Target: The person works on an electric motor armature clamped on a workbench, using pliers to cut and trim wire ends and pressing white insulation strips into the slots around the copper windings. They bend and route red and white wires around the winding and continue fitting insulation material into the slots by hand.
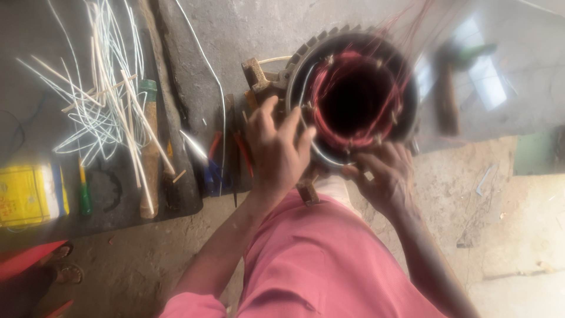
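A round grey motor stator (353, 94) with ribbed housing stands on the floor, red-copper wire coils lining its dark bore. My left hand (278, 147) rests on its left rim, fingers spread and bent over the edge. At the lower rim my right hand (382, 174) has its fingers pinched on the winding wire; the frame is blurred there. Thin red wires rise from the top of the stator. My leg in pink cloth (318, 259) fills the bottom centre.
Left of the stator lie pliers with red and blue handles (220, 162), a wooden stick (150, 147), loose white sleeving and wires (100, 100), a green screwdriver (85, 191) and a yellow box (29, 194). A hammer (447, 100) lies at the right. Sandalled feet (65, 265) show at bottom left.
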The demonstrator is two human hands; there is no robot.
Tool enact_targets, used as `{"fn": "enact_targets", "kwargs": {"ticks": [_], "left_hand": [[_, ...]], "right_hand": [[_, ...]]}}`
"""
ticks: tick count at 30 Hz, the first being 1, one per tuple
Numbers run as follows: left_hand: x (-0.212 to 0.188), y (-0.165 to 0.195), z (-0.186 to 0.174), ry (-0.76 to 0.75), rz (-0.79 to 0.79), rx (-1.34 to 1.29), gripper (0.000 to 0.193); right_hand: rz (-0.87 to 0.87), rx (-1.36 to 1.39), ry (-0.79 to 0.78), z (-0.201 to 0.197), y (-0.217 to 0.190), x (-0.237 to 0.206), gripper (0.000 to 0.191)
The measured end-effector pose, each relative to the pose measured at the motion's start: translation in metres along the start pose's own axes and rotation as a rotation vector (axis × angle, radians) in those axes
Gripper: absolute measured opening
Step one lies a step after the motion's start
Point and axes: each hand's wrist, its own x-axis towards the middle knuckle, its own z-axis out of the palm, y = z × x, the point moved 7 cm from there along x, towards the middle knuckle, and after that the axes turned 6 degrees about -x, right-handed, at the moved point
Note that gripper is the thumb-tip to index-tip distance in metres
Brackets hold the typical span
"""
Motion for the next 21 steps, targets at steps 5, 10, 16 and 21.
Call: {"fn": "enact_targets", "kwargs": {"ticks": [5,10,16,21], "left_hand": [[-0.01,0.002,0.014,0.008,-0.025,0.038,0.038],[-0.01,0.001,0.02,-0.086,-0.07,0.05,0.043],[-0.01,0.001,0.021,-0.206,-0.137,0.009,0.068],[-0.007,0.01,0.01,-0.127,-0.113,-0.088,0.073]], "right_hand": [[0.053,0.029,-0.043,-0.005,-0.004,0.007,0.029],[-0.021,0.071,-0.11,-0.005,0.01,0.005,0.019],[0.008,0.338,0.016,-0.036,0.063,0.003,0.006],[0.205,0.276,-0.309,-0.014,0.058,-0.011,0.009]]}}
